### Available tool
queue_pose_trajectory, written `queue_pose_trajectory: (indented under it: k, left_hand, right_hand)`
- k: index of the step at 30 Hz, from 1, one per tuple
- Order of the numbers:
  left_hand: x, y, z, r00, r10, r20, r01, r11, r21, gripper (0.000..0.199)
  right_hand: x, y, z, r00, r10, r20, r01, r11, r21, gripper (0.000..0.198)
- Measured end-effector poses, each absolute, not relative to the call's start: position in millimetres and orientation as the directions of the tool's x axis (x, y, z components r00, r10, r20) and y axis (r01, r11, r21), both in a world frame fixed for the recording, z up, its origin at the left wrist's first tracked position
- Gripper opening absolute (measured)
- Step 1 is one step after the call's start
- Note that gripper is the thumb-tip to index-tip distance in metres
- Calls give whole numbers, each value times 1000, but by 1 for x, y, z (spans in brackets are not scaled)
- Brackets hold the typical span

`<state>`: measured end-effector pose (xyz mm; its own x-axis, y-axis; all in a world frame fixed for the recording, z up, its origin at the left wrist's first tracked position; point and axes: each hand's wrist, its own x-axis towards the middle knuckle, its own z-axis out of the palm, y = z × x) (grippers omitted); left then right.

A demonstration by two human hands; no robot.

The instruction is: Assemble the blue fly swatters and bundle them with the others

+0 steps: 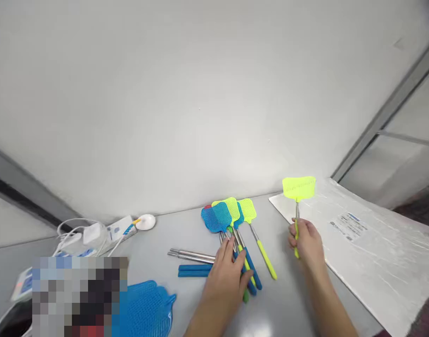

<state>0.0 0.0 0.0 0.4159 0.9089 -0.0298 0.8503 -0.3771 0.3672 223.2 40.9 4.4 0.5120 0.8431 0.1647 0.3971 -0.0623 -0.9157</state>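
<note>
My right hand [307, 241] is closed round the handle of a yellow-green fly swatter [299, 188], held up with its mesh head on top and a short metal rod below. Beside it on the table lies a loose bunch of fly swatters, with a blue fly swatter [216, 217] uppermost and a yellow-green one [264, 253] at its right edge. My left hand [225, 274] rests palm down over their handles, fingers stretched out. Under and left of that hand are metal rods [189, 255] and blue handle pieces [194, 270], partly covered.
Blue swatter heads [147, 306] lie at the front left, next to a blurred-out patch. Behind them are a power strip [119, 228], white cables and a round white device [145, 222]. A plastic-wrapped white panel [372, 252] covers the right side. A wall [207, 103] rises behind.
</note>
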Motion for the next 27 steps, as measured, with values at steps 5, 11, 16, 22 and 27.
queue_pose_trajectory:
  k: [5,11,16,22,27]
  left_hand:
    - [7,1,1,430,901,58,843,-424,332,43]
    - [4,1,-1,386,911,142,858,-411,308,38]
    - [2,4,-3,367,895,252,834,-437,338,33]
    - [-2,3,0,333,880,338,791,-456,409,27]
    - [-9,-6,6,279,911,305,791,-397,465,21]
  right_hand:
    - [195,33,2,356,917,181,485,-16,-874,40]
    - [198,24,4,341,920,191,560,-36,-828,29]
    - [196,21,5,309,929,206,554,0,-832,28]
    - [196,14,9,318,903,288,535,80,-841,28]
    - [194,4,12,379,840,388,543,137,-828,23]
